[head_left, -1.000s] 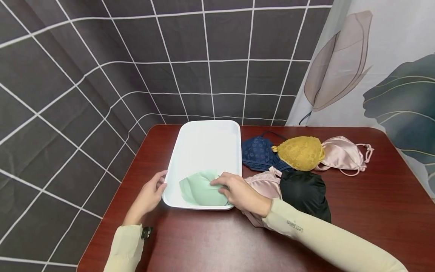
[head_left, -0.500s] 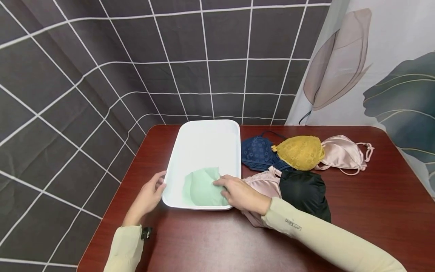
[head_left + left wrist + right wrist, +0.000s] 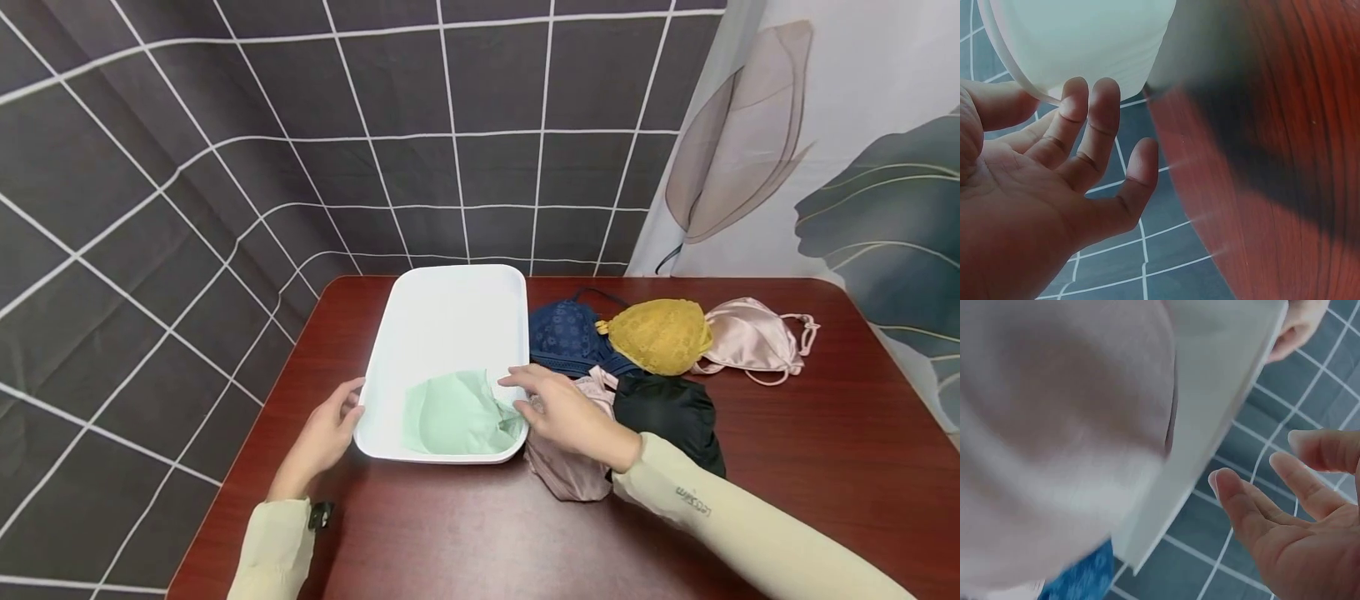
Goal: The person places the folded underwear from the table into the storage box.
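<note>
A mint-green bra (image 3: 453, 417) lies folded in the near end of the white tray (image 3: 461, 321). At the tray's left side my left hand (image 3: 322, 429) holds the rim between thumb and fingers; in the left wrist view, the fingertips (image 3: 1074, 94) meet the tray's edge. My right hand (image 3: 573, 412) hovers over the tray's right rim with its fingers spread, holding nothing. Below it, partly covered by the hand, is a pink bra (image 3: 566, 475). It also fills much of the right wrist view as a blurred pink cup (image 3: 1066, 425).
Right of the tray lie a navy lace bra (image 3: 562, 333), a yellow lace bra (image 3: 660, 337), a light pink satin bra (image 3: 750, 333) and a black bra (image 3: 667, 417). The dark red wooden table (image 3: 420, 533) meets a grid-patterned curtain (image 3: 390, 100) behind and at left.
My right hand has let go of the mint-green bra and moved right, off it. The bra's right end now shows, crumpled by the tray wall. My left hand stays at the rim.
</note>
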`<move>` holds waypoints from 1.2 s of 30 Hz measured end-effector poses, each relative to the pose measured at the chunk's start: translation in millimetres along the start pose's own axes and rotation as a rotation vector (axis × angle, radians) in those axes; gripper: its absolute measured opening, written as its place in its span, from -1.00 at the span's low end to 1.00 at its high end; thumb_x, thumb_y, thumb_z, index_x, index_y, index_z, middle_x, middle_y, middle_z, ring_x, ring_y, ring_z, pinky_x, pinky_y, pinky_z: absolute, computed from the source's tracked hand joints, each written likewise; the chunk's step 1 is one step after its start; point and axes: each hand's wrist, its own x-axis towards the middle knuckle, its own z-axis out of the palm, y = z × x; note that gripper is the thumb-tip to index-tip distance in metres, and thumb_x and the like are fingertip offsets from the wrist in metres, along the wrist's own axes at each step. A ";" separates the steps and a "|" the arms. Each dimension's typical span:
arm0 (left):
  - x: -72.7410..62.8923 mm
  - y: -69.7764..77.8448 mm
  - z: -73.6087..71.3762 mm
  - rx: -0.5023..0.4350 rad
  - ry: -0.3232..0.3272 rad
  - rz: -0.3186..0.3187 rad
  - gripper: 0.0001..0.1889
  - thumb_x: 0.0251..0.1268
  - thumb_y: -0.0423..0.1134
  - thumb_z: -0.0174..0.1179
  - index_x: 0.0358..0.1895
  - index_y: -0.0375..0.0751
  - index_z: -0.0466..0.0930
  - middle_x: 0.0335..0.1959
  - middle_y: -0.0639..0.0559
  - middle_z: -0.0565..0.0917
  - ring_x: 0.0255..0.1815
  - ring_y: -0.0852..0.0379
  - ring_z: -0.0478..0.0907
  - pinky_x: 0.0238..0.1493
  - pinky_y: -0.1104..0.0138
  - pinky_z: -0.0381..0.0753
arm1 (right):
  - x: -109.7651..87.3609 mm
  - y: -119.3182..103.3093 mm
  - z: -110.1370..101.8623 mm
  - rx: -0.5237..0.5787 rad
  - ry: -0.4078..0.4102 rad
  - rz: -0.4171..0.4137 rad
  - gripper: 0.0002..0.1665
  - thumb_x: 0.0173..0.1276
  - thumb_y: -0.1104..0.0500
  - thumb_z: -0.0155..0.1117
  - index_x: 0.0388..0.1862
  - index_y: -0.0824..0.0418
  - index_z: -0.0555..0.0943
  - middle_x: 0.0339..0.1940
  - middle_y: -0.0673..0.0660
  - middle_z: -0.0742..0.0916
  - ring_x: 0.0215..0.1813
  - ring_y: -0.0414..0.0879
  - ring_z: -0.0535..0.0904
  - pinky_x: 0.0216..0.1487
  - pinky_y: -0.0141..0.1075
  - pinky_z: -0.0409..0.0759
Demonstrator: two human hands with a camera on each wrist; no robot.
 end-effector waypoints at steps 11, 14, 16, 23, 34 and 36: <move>-0.1 -2.7 0.6 0.003 0.001 0.019 -0.54 0.35 -0.42 0.05 0.30 -0.34 0.27 -0.16 -0.17 0.50 -0.20 -0.05 0.50 -0.23 0.15 0.52 | -23.4 27.7 -43.5 -0.025 0.088 0.092 -0.60 0.22 0.34 0.30 0.08 0.28 0.59 0.12 0.28 0.57 -0.07 0.07 0.62 -0.09 -0.10 0.57; -0.7 -4.0 0.6 0.002 -0.007 0.012 -0.53 0.35 -0.40 0.06 0.31 -0.33 0.26 -0.15 -0.16 0.50 -0.18 -0.05 0.49 -0.22 0.15 0.52 | -29.4 34.5 -53.8 -0.037 0.087 0.134 -0.60 0.25 0.32 0.29 0.09 0.26 0.58 0.14 0.27 0.57 0.00 0.09 0.59 -0.07 -0.08 0.56; -0.9 -4.2 0.6 0.002 -0.011 0.007 -0.53 0.35 -0.39 0.06 0.31 -0.33 0.26 -0.15 -0.16 0.49 -0.17 -0.06 0.49 -0.22 0.15 0.53 | -33.3 38.2 -60.0 -0.056 0.085 0.153 -0.60 0.26 0.31 0.27 0.10 0.25 0.58 0.15 0.26 0.56 0.01 0.09 0.58 -0.07 -0.05 0.55; 0.2 -4.1 0.2 0.002 -0.010 0.025 -0.53 0.34 -0.39 0.07 0.30 -0.33 0.27 -0.16 -0.15 0.49 -0.15 -0.07 0.50 -0.21 0.13 0.52 | -45.3 49.5 -73.0 -0.089 0.097 0.200 -0.59 0.26 0.27 0.30 0.11 0.24 0.57 0.13 0.28 0.56 -0.12 0.12 0.64 -0.11 -0.02 0.56; 1.1 -5.1 0.4 -0.001 -0.012 0.029 -0.53 0.34 -0.40 0.06 0.29 -0.33 0.27 -0.16 -0.14 0.49 -0.15 -0.06 0.49 -0.20 0.13 0.51 | -66.2 63.4 -81.5 -0.120 0.117 0.235 -0.57 0.20 0.31 0.34 0.08 0.26 0.58 0.06 0.25 0.63 -0.13 0.15 0.63 -0.12 0.02 0.53; 1.2 -5.0 0.3 -0.004 -0.012 0.031 -0.54 0.33 -0.41 0.06 0.29 -0.34 0.27 -0.16 -0.14 0.49 -0.15 -0.06 0.49 -0.21 0.13 0.51 | -71.7 66.7 -84.8 -0.132 0.115 0.253 -0.57 0.21 0.31 0.33 0.09 0.26 0.58 0.05 0.25 0.63 -0.13 0.16 0.62 -0.11 0.04 0.52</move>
